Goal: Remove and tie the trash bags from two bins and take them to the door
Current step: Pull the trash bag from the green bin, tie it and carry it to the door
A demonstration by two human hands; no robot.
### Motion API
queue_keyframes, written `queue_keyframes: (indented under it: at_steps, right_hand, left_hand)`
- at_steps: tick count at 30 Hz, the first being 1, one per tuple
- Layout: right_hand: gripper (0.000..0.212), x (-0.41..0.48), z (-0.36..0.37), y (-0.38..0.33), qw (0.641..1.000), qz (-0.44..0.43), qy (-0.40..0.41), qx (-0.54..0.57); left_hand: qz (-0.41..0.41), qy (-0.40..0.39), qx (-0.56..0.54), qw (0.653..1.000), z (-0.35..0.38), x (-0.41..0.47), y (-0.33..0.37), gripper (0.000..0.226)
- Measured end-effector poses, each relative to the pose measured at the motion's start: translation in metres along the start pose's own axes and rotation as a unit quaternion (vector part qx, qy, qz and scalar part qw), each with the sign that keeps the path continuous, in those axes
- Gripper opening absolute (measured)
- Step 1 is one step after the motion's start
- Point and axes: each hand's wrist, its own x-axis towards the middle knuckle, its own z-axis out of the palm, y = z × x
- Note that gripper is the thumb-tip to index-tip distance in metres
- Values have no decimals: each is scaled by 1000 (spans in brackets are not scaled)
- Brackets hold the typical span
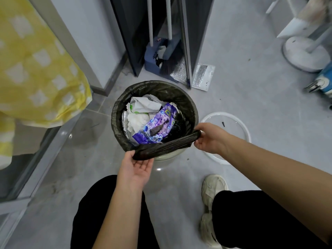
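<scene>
A round pale bin point(166, 156) stands on the grey floor, lined with a black trash bag point(158, 92). The bag holds a purple wrapper point(158, 126), white paper and foil. The bag's near edge is gathered into a dark band lifted off the bin's near rim. My left hand point(136, 167) grips the left end of that band, palm up. My right hand point(211, 137) pinches its right end. The bag's far edge still lies folded over the bin's rim.
A white ring point(246, 131) lies on the floor right of the bin. A blue dustpan and broom point(161, 58) stand in a dark cabinet behind. A fan base point(305, 51) is far right, yellow checked cloth point(36, 69) at left. My shoe point(212, 189) is near right.
</scene>
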Motion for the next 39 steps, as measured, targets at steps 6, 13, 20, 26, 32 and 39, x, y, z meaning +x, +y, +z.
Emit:
queue_keyframes:
  at_steps: [6,13,20,26,32,39]
  right_hand:
    - [6,6,-18,-21,997,-59,22,42]
    - [15,20,-13,-39,998,-54,8,-36]
    - [20,31,-19,-55,977,-65,153,-131]
    - [24,41,-10,-86,977,-145,142,-60]
    - [30,48,15,-113,983,-166,75,31]
    - [25,61,23,-134,956,-240,41,-162]
  left_hand:
    - [44,8,128,991,-8,10,32,19]
    - [107,5,217,970,10,21,70,22]
    - [177,-7,132,975,27,40,98,19]
    - [111,-12,159,981,44,43,117,23]
    - [196,66,414,886,69,60,131,16]
    - [323,67,443,833,89,91,126,11]
